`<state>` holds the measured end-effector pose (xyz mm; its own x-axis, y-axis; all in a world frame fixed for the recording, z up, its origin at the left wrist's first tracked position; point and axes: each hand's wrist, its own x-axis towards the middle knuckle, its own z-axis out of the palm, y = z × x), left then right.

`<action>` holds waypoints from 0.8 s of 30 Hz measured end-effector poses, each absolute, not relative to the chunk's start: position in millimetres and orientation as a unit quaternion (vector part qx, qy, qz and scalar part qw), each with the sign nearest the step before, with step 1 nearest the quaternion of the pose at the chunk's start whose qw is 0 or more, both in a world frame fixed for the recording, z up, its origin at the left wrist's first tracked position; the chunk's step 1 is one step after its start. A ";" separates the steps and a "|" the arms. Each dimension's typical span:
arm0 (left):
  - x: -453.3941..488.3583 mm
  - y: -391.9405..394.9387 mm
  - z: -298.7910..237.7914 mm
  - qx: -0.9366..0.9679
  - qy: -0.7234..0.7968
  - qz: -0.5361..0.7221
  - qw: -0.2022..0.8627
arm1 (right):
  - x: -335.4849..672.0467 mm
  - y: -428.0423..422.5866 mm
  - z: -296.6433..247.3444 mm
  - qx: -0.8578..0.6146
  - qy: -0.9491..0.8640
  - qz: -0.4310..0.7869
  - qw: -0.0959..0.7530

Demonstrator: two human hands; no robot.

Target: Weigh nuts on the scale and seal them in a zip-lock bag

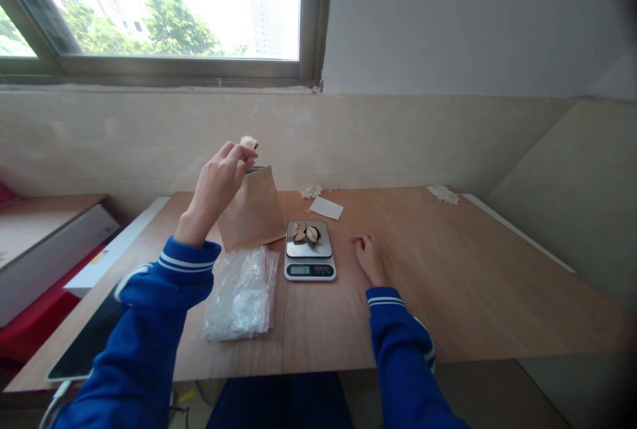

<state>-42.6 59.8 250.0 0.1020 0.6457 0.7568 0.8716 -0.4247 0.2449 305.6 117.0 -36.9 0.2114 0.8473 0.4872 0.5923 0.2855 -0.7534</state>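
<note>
Cream-coloured and dry-looking, the mushroom-like piece (249, 142) is pinched at the fingertips of the left hand (219, 174), raised above the mouth of a standing kraft paper bag (253, 210), at about 11 o'clock from the digital kitchen scale (309, 252). Similar dried pieces (312, 235) lie close together on the scale's platform. Such a piece should be very light, stiff and rather brittle, its skin probably matt rather than slippery; a gentle pinch across the thicker middle is likely the safest hold, since thin edges may chip under pressure. The right hand (367, 258), released, with fingers loosely bent and no object visible in it, rests on the wooden surface (472, 283) at 3 o'clock from the scale. Transparent zip bags (241, 296) lie at 8 o'clock, presumably soft and slick, best taken by the red-striped edge.
</note>
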 end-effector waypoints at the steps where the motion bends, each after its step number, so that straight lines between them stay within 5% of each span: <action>1: -36.5 57.7 247.4 -0.719 -0.504 -0.464 0.117 | 305.5 117.0 -36.9 -0.586 -0.614 0.124 0.514; 4: -14.5 51.4 223.1 -0.715 -0.444 -0.539 -0.026 | 305.1 116.7 -36.3 -0.593 -0.611 0.123 0.510; 11: 19.3 49.8 98.3 -0.573 -0.434 -0.476 -0.506 | 304.6 115.0 -31.9 -0.595 -0.618 0.118 0.501; 19: 13.4 59.5 48.4 -0.539 -0.475 -0.453 -0.528 | 303.4 112.9 -28.8 -0.599 -0.621 0.117 0.492; 24: 11.1 59.0 51.6 -0.629 -0.510 -0.408 -0.421 | 302.0 111.7 -27.5 -0.599 -0.615 0.121 0.498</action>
